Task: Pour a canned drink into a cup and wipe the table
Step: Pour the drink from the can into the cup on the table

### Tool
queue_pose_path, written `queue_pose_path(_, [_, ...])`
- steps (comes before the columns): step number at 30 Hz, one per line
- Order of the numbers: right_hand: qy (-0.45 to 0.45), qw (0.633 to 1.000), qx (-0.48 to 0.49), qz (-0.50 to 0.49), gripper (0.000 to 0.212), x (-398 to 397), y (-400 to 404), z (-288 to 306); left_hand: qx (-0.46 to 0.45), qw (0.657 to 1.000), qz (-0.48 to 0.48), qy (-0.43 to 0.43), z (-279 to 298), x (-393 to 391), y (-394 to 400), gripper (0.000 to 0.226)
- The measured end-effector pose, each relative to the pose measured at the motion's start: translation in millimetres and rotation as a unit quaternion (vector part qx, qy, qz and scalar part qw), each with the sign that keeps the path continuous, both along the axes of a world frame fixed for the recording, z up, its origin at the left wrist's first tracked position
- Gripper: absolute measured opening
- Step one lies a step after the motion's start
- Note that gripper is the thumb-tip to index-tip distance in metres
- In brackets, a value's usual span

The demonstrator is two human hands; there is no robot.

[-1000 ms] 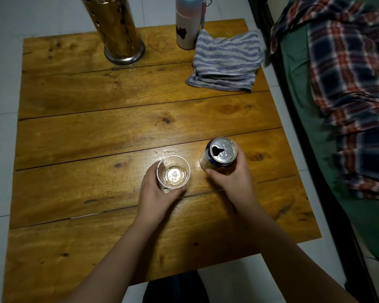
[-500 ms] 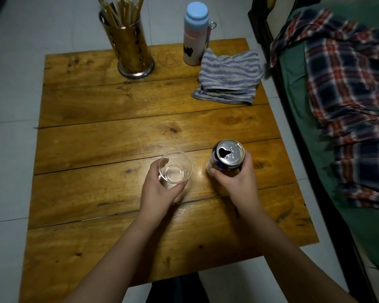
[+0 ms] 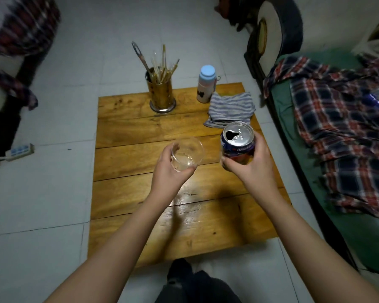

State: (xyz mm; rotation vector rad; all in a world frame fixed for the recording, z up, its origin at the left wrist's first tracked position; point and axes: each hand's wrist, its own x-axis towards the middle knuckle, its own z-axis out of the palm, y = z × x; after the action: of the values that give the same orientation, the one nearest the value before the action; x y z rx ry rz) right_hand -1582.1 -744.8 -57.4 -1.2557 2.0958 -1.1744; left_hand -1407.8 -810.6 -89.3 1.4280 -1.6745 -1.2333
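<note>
Head view: two hands, one cup, one can, both held above the table.

Fingers of the left hand (image 3: 170,171) curl round one clear plastic cup (image 3: 187,154); the right hand (image 3: 248,166) wraps its fingers round one opened drink can (image 3: 237,139), just right of the cup, upright. Beneath lies one wooden table (image 3: 140,132). At its far edge stand one metal holder (image 3: 161,96) of sticks and one bottle (image 3: 206,84), with one striped cloth (image 3: 230,110) at the far right.
</note>
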Motion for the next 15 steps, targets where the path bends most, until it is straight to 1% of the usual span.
queue_pose_path(4, [0.031,0.999,-0.009,0.034,0.081,8.3,4.8,25.9,-0.031,0.999,-0.020,-0.028,22.4,7.7,2.8,0.066])
queue_pose_path(8, [0.089,0.993,0.000,0.072,0.078,6.5,7.3,51.5,-0.047,0.998,-0.020,-0.036,41.1,13.0,8.9,0.070])
queue_pose_path(15, [0.201,0.967,0.000,0.155,0.079,-8.0,5.0,93.7,-0.068,0.996,0.005,-0.053,67.8,13.3,22.8,0.071])
